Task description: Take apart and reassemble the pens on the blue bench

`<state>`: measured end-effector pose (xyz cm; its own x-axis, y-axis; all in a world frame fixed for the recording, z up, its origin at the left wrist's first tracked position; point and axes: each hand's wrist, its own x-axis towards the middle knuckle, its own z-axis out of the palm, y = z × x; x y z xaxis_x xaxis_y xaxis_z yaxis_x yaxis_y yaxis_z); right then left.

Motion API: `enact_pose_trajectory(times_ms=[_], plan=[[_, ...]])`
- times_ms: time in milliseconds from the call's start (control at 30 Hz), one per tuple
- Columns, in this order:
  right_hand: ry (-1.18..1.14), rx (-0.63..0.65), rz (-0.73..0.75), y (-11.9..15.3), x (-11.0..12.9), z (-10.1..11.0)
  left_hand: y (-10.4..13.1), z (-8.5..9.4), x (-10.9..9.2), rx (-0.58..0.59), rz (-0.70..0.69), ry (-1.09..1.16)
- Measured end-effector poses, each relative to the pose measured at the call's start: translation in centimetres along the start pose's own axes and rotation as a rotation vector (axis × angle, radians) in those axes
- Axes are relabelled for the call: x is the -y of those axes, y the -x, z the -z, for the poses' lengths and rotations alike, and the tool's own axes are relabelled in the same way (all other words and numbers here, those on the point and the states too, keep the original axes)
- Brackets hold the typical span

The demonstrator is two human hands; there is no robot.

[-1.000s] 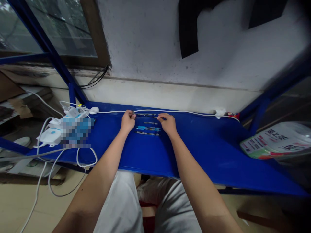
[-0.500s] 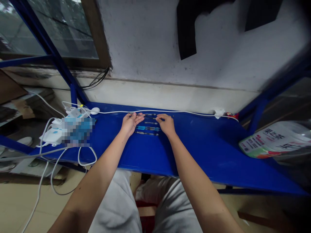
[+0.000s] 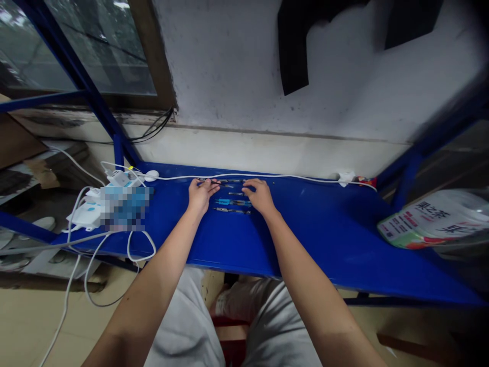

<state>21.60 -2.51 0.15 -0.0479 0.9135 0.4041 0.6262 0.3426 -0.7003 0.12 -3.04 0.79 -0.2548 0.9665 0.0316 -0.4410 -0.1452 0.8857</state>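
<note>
Blue bench [image 3: 313, 229], pale wall [image 3: 229, 86]: my left grip [image 3: 199, 197] pinches a slim pen part [image 3: 225, 184], best kept steady and level; whether my right grip [image 3: 260, 196], just right of it, holds anything, I cannot tell. Loose pens [image 3: 229, 202] lie between, nearer me.

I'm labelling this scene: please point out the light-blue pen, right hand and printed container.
Light-blue pen [image 3: 224, 202], head view: blue section.
Right hand [image 3: 260, 195], head view: back of hand.
Printed container [image 3: 431, 218], head view: label.
</note>
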Motion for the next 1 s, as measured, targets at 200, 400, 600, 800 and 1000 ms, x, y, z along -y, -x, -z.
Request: enact_pose_trajectory(times_ms=[200, 400, 600, 800, 1000], plan=[[0.14, 0.095, -0.081, 0.0, -1.4, -0.5, -1.3, 1.4, 0.2, -0.226, -0.045, -0.054], [0.162, 0.095, -0.094, 0.0, -1.4, -0.8, -1.1, 1.2, 0.6, -0.177, -0.012, -0.072], [0.159, 0.084, -0.088, 0.1, -1.2, -0.9, -0.6, 0.5, 0.6, -0.149, 0.038, -0.061], [0.074, 0.079, -0.055, 0.2, 0.0, -0.4, 0.0, -0.2, 0.7, -0.026, 0.088, 0.017], [-0.153, 0.07, -0.042, 0.7, 1.7, -0.2, 0.1, -0.7, 1.0, 0.12, 0.089, 0.017]])
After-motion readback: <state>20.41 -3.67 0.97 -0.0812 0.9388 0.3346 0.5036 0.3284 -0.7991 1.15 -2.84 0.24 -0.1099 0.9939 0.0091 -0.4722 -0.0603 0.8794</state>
